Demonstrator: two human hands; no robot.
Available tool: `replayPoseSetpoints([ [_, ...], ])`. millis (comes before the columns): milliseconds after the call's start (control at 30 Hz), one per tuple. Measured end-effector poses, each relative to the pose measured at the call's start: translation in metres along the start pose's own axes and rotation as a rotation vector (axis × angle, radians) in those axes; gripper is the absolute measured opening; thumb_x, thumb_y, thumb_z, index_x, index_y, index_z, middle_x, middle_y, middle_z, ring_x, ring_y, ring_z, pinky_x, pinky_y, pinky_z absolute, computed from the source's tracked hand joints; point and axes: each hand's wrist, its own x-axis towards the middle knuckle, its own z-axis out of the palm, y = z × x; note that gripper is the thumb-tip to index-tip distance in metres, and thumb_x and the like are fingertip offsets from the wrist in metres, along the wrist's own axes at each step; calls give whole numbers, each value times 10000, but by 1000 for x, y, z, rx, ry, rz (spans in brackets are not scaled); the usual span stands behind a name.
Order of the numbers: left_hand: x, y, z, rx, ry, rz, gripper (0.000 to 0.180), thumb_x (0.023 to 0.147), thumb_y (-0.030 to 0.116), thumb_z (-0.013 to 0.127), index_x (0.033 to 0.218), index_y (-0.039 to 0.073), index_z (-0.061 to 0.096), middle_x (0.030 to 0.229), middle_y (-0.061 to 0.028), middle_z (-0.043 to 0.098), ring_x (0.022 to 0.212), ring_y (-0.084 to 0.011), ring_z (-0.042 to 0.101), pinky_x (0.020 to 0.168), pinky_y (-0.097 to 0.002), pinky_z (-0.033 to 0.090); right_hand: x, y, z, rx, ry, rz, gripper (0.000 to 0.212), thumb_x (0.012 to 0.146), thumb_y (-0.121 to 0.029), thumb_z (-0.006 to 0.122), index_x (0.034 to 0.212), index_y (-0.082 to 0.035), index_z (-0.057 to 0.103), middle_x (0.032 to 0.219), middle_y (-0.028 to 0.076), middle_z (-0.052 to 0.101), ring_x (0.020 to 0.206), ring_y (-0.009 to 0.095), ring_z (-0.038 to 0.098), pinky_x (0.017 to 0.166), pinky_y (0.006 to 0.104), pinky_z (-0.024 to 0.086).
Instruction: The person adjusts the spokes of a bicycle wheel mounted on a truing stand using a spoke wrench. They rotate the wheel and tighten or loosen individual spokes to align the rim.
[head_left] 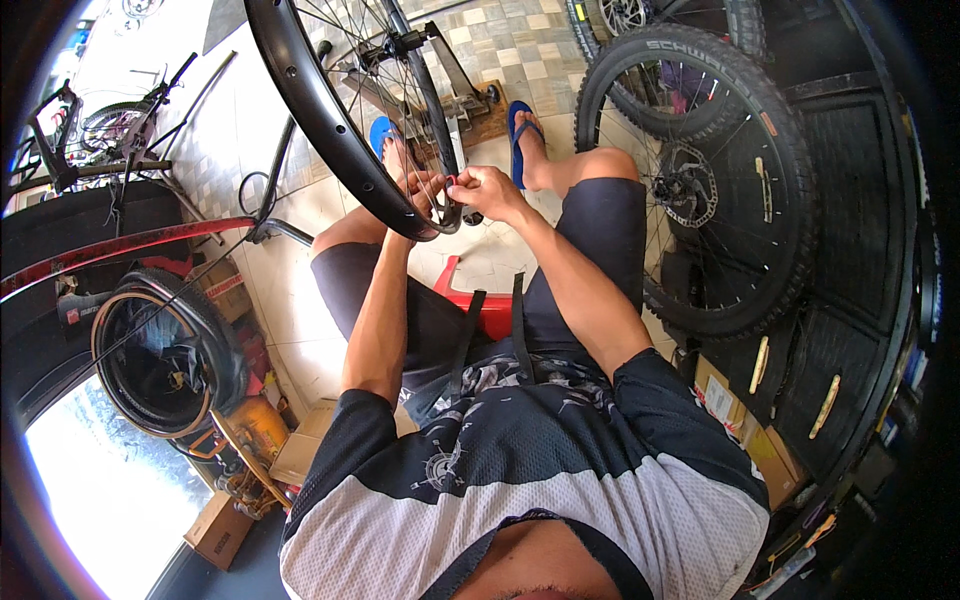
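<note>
A black bicycle wheel rim [345,135] without a tyre stands upright in front of me, its spokes running to a black hub [391,45]. The hub sits in a metal truing stand [452,65] on a wooden base. My left hand [424,190] is closed at the near end of the wheel, partly covered by the rim and spokes. Beside it, my right hand [486,192] pinches at the rim's edge with thumb and forefinger. A bit of red [450,181] shows between the fingertips; what it belongs to is too small to make out.
A wheel with a knobby tyre and disc rotor [797,200] leans at the right. A red bar [130,250] crosses from the left. Tyres [108,375] and cardboard boxes [218,530] lie at the lower left. A red stool [495,318] is under me.
</note>
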Motion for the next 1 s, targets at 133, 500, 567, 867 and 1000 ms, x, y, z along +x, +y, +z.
replayPoseSetpoints([
  [133, 1, -5, -5, 5, -85, -121, 334, 967, 369, 703, 926, 38, 717, 731, 8, 664, 617, -62, 566, 540, -215, 406, -9, -10, -2, -145, -11, -47, 289, 899, -267, 733, 949, 15, 691, 813, 66, 723, 711, 97, 615, 647, 285, 481],
  [500, -10, 19, 0, -114, -187, -154, 349, 960, 355, 710, 766, 86, 600, 656, 2, 602, 513, -78, 484, 467, -258, 338, -4, -5, -7, -27, -111, -35, 213, 935, -158, 672, 1011, 40, 676, 880, 69, 728, 783, 90, 633, 710, 273, 504],
  [567, -7, 14, 4, -66, -150, -111, 358, 956, 349, 707, 756, 66, 616, 639, -4, 592, 500, -94, 479, 454, -270, 325, 0, 2, -6, -26, -129, -28, 209, 941, -127, 652, 1049, 52, 671, 911, 72, 729, 806, 91, 637, 728, 272, 510],
  [867, -6, 11, 10, 249, 15, 136, 375, 930, 289, 720, 732, -25, 669, 619, -50, 614, 547, -94, 521, 482, -279, 370, -1, 4, 4, 147, -95, -41, 245, 908, -141, 636, 1065, 43, 679, 895, 77, 735, 768, 122, 660, 709, 292, 523],
  [1000, 1, 9, -2, 49, 149, 180, 408, 932, 392, 729, 722, 56, 631, 589, 24, 562, 507, -66, 471, 451, -256, 332, -5, -5, -4, 332, -194, 50, 286, 974, -194, 654, 1164, 20, 659, 1007, 48, 718, 864, 98, 655, 751, 260, 512],
])
